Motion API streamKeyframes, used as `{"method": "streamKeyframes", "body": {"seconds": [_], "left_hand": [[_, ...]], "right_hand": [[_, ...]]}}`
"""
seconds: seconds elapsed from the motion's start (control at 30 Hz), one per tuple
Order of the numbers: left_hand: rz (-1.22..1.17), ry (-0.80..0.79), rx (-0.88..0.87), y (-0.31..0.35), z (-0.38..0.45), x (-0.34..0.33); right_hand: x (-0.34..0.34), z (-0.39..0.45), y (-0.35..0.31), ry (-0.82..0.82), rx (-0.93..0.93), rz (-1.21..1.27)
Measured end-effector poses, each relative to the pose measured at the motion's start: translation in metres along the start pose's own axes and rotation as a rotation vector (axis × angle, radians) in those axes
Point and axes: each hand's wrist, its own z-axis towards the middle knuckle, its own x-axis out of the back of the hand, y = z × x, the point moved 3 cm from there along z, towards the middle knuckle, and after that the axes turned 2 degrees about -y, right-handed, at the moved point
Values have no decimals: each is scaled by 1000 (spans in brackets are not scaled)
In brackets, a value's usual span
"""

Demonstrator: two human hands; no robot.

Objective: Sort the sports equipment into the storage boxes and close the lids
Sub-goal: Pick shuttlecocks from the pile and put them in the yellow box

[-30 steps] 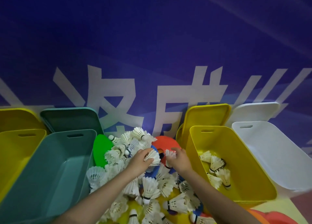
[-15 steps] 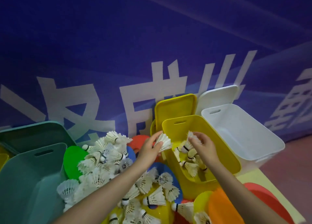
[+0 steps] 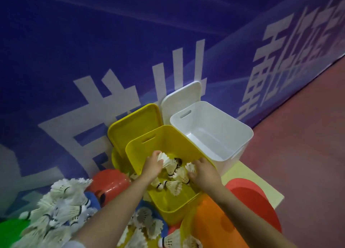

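Both my hands have moved off the pile and are now inside the yellow box (image 3: 168, 141). My left hand (image 3: 152, 166) pinches a shuttlecock (image 3: 164, 157) over the ones lying under it. My right hand (image 3: 205, 170) curls round another shuttlecock (image 3: 189, 167) low in the box. I think I can let go of both now. Many more shuttlecocks (image 3: 61, 206) wait down by my left arm. The yellow lid (image 3: 134, 124) stands open beyond my hands, so closing comes later.
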Motion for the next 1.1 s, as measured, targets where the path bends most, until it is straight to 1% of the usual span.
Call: {"method": "streamKeyframes", "body": {"seconds": [0.1, 0.2, 0.3, 0.37, 0.43, 0.47, 0.53, 0.63, 0.7, 0.77, 0.87, 0.93, 1.0, 1.1], "left_hand": [[95, -60, 77, -15, 21, -16], [168, -117, 113, -22, 37, -30], [278, -173, 102, -26, 43, -40], [340, -246, 83, -29, 42, -46], [352, -306, 76, -30, 39, -47], [326, -311, 70, -28, 37, -44], [282, -260, 16, -20, 29, -34], [288, -128, -177, -4, 10, -10], [298, -66, -314, 3, -5, 6], [368, -21, -388, -1, -16, 23], [455, 141, -346, -22, -28, 47], [344, 238, -247, -39, -42, 59], [153, 237, -134, -49, -53, 56], [-95, 142, -63, -60, -71, 42]], "right_hand": [[-4, 1, 4, 3, -47, 8], [-6, 7, 4, -23, -91, -8], [-7, 12, 3, -18, -111, -35], [-8, 13, 3, -5, -121, -55], [-9, 14, 4, 4, -123, -63], [-9, 13, 5, 11, -124, -63], [-10, 14, 5, 31, -123, -68], [-11, 15, 6, 38, -103, -101], [-10, 17, 6, -3, -110, -105], [-9, 17, 5, -55, -115, -122], [-7, 14, 3, -115, -107, -178], [-8, 12, 1, -168, -83, -198], [-8, 15, 1, -258, -55, -133], [-16, 19, -23, -392, 16, 9]]}}
